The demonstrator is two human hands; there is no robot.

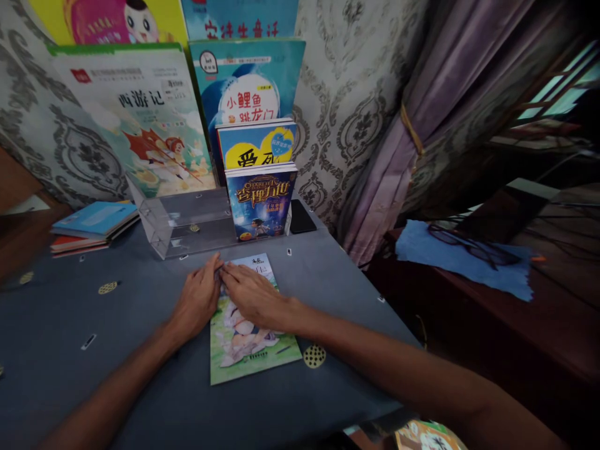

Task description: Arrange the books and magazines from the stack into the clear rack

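Observation:
A thin green picture book lies flat on the grey table in front of me. My left hand rests on the book's upper left edge, fingers held together and laid flat. My right hand lies across the book's upper half, fingers stretched out flat on the cover. The fingertips of both hands meet near the book's top left corner. Just behind them stands a clear plastic book stand with a dark blue book and a yellow-and-blue book in its tiers.
Large picture books lean on the patterned wall behind the stand. A stack of thin books lies at the table's left. A black phone lies beside the stand. A blue cloth with glasses sits on the dark surface right.

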